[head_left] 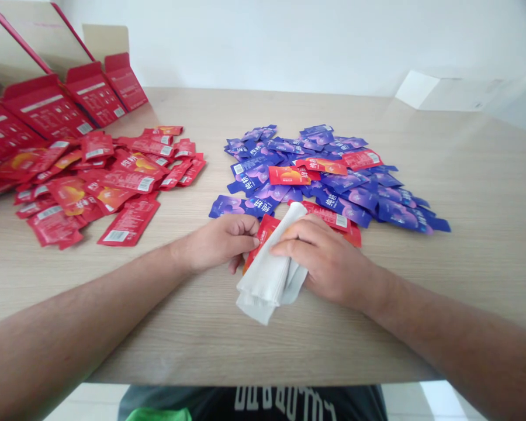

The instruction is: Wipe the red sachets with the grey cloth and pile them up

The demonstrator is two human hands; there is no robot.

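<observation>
Two bare arms angling inward from the lower corners of the view, converging toward the centre. Left forearm (83, 304) running up to a nearly straight left wrist (177, 257), left hand (219, 242) turned back-up, its fingers (245, 231) curled close together. Right forearm (447, 333) reaching in from the opposite side, right wrist (377, 292) low and nearly level, right hand (331, 260) lying broad and back-up, its fingers (298, 237) extended, lightly bent, pointing toward the left hand. Both hands near each other, not touching
</observation>
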